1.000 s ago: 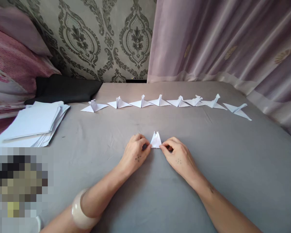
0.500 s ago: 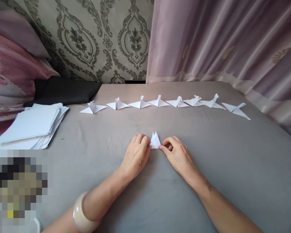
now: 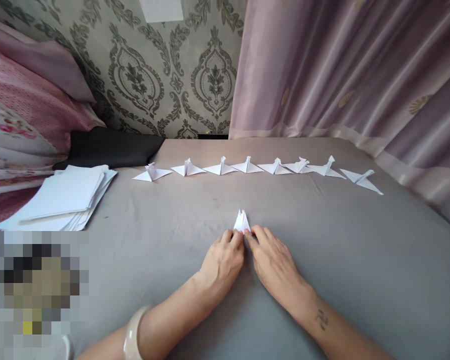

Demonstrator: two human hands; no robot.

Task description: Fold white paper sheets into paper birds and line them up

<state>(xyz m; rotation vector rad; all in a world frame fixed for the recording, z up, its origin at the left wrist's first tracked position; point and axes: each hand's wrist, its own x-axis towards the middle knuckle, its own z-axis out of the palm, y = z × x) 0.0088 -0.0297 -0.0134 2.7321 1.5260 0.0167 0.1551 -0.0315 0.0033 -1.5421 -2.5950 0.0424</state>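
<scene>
A small folded piece of white paper (image 3: 242,221) lies on the grey cloth in front of me, its two narrow points facing away. My left hand (image 3: 224,259) has its fingers bent and pressed together on the paper's near left edge. On the near right edge, the thumb and fingers of my right hand (image 3: 273,254) pinch and press the paper. Both hands nearly meet at the near edge, which their fingertips partly hide.
Several white folded paper cranes (image 3: 187,168) stand in a row farther back. A stack of white paper sheets (image 3: 69,187) lies at the left, before a black item (image 3: 116,146). Purple curtains (image 3: 303,70) hang behind on the right. A pixelated patch covers the lower left.
Both hands have drawn closer together at the folded paper's near edge, where they were at its left and right sides. The view has tilted up slightly.
</scene>
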